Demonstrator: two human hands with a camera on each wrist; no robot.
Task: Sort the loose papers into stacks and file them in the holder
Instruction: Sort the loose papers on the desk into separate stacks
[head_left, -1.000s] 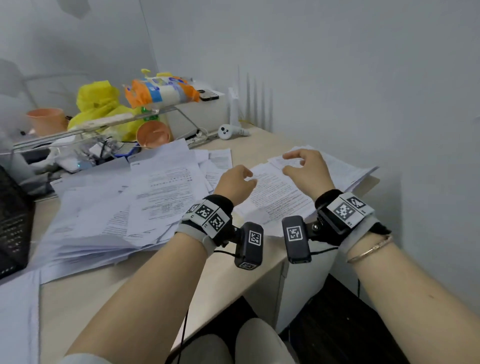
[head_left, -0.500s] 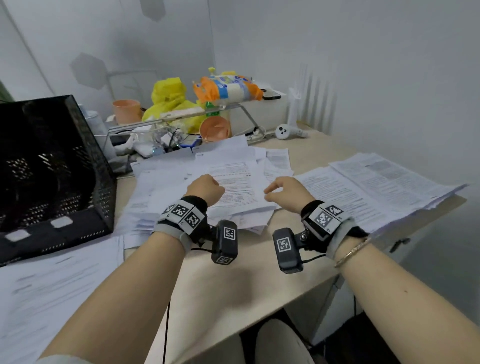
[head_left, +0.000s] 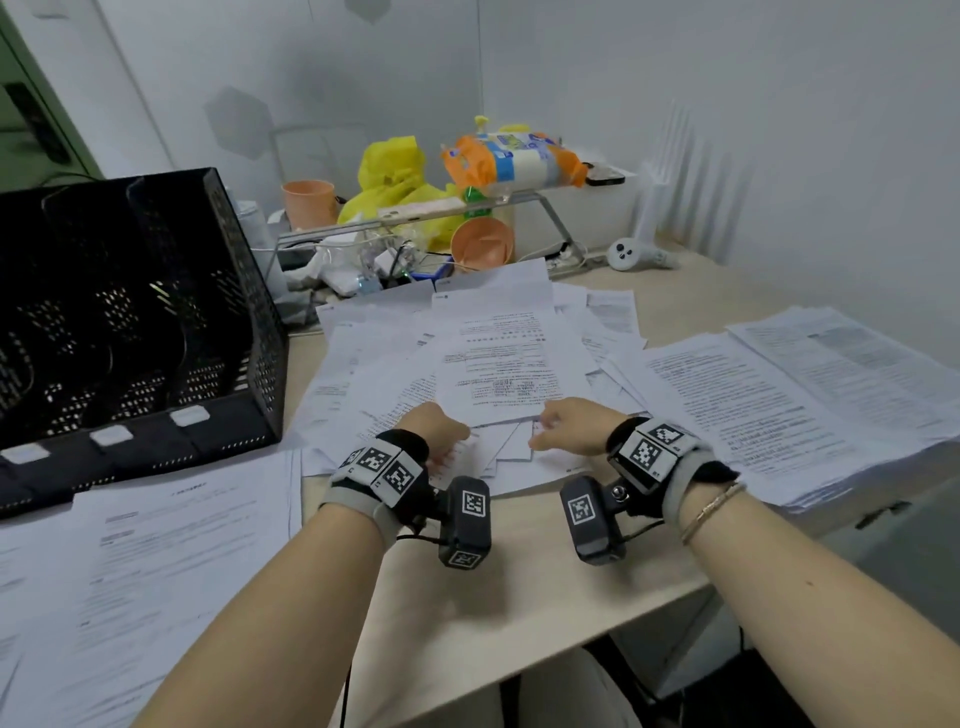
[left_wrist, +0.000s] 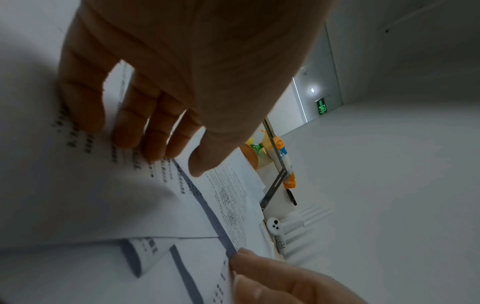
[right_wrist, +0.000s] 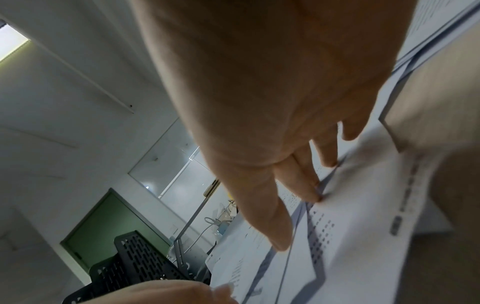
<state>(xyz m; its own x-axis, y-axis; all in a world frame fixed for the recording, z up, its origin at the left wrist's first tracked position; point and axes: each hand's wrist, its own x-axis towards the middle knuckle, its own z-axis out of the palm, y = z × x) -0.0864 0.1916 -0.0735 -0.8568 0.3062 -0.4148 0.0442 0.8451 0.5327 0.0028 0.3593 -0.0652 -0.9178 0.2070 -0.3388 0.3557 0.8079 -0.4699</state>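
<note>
A messy pile of loose printed papers (head_left: 395, 374) covers the middle of the desk, with one top sheet (head_left: 509, 353) lying over it. My left hand (head_left: 441, 431) is at that sheet's near edge, fingers tucked under it and thumb on top (left_wrist: 200, 164). My right hand (head_left: 561, 423) pinches the same edge a little to the right (left_wrist: 249, 261); its fingers (right_wrist: 311, 191) lie nearly straight along the paper. A sorted stack (head_left: 779, 395) lies to the right and another (head_left: 156, 545) to the near left. The black mesh holder (head_left: 156, 338) stands at the left.
Behind the pile a metal riser (head_left: 550, 218) carries an orange packet (head_left: 514, 161) and a yellow bag (head_left: 395, 171). Orange cups (head_left: 483, 244), cables and a white controller (head_left: 631, 254) sit beside it. Bare desk (head_left: 519, 597) shows at the front edge. The wall is close on the right.
Both hands have left the right stack and moved left to the near edge of the middle pile, taking hold of its top sheet. My view swung left, bringing the holder into sight.
</note>
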